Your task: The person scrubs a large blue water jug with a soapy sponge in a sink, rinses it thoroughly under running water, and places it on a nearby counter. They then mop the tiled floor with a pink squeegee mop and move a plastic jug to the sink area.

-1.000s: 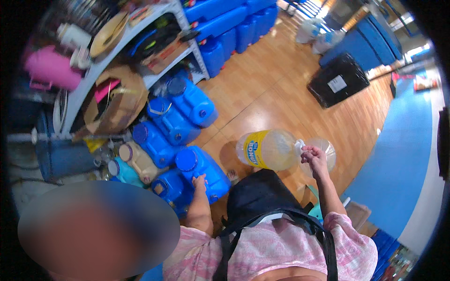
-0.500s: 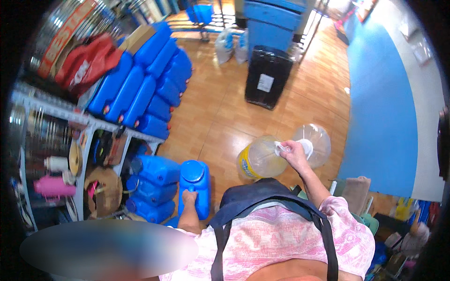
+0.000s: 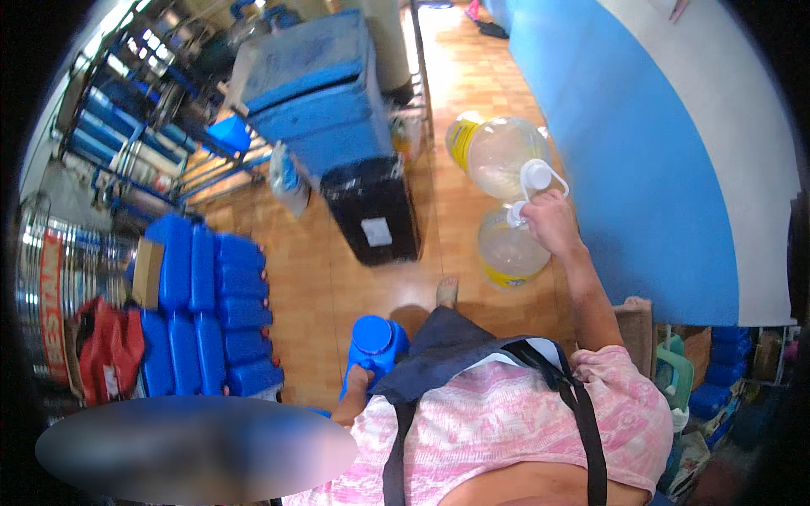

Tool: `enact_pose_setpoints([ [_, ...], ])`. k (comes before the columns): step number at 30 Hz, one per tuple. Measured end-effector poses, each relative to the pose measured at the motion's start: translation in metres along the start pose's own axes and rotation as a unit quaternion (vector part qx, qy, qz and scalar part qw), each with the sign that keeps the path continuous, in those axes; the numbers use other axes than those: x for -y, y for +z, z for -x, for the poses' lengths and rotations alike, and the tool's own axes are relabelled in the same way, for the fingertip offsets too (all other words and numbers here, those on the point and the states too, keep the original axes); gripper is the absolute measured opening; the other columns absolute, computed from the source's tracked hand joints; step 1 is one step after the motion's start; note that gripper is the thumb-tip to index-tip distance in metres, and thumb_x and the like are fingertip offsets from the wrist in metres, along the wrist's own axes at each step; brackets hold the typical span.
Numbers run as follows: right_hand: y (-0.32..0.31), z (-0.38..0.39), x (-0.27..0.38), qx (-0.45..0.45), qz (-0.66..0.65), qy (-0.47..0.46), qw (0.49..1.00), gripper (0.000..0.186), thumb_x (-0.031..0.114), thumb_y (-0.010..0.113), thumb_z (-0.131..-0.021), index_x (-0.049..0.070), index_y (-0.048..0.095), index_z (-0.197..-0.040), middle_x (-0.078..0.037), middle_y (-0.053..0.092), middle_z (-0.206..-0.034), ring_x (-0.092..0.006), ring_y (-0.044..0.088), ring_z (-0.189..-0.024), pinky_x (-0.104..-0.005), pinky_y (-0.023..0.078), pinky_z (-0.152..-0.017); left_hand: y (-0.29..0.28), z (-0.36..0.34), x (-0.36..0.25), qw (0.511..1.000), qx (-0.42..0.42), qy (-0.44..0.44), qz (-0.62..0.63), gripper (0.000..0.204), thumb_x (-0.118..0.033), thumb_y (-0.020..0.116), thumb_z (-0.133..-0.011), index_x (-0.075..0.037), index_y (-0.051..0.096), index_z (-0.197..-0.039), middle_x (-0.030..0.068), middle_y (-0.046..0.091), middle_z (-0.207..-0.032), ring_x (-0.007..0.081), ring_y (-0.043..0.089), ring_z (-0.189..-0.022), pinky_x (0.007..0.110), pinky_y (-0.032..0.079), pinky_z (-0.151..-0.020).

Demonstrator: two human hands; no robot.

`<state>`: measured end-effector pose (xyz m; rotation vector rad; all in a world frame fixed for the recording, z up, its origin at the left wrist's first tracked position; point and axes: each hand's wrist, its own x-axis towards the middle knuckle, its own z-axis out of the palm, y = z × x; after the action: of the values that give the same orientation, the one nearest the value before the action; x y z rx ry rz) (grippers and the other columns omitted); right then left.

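My left hand (image 3: 358,378) is closed round the top handle of a blue plastic water jug (image 3: 384,339) with a round blue cap. Out in front on the right, my right hand (image 3: 550,221) grips the white handles of two big clear bottles. One clear bottle (image 3: 504,153) hangs farther off, with a white cap and a yellow label. Closer to me is the other clear bottle (image 3: 509,249), its yellow label toward the bottom. Whether the bottles touch the floor I cannot tell.
Stacked blue jugs (image 3: 198,295) stand at the left, beside a red bag (image 3: 110,346). A black wrapped box (image 3: 371,211) and a large blue bin (image 3: 316,101) stand ahead. A blue and white wall (image 3: 624,152) runs along the right. My foot (image 3: 447,292) shows on the tiled floor.
I have moved forward past the shelf, and the view has turned. The clear bottles have swung farther ahead with my right hand. The blue jug moves along in my left hand.
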<state>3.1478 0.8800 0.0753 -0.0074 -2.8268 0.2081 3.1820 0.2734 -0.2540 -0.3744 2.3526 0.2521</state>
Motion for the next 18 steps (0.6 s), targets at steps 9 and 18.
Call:
enact_pose_setpoints([
  [9, -0.035, -0.138, -0.203, -0.112, 0.071, 0.06, 0.989, 0.013, -0.001, 0.062, -0.077, 0.011, 0.065, -0.082, -0.006, 0.062, -0.086, -0.0268, 0.061, -0.096, -0.06, 0.033, -0.11, -0.101, -0.109, -0.3, 0.994, 0.06, 0.081, -0.03, 0.064, -0.023, 0.075, -0.077, 0.0, 0.05, -0.131, 0.0254, 0.064, -0.127, 0.0362, 0.064, -0.118, 0.047, 0.05, -0.1],
  [18, -0.038, -0.321, -0.419, -0.148, 0.016, 0.008, 0.989, 0.011, 0.001, 0.062, -0.078, 0.01, 0.067, -0.083, -0.004, 0.061, -0.092, -0.0253, 0.061, -0.104, -0.0662, 0.034, -0.107, -0.14, -0.176, -0.593, 0.993, 0.066, 0.092, -0.042, 0.064, -0.023, 0.075, -0.076, 0.001, 0.05, -0.131, 0.0256, 0.064, -0.126, 0.0365, 0.064, -0.118, 0.047, 0.05, -0.1],
])
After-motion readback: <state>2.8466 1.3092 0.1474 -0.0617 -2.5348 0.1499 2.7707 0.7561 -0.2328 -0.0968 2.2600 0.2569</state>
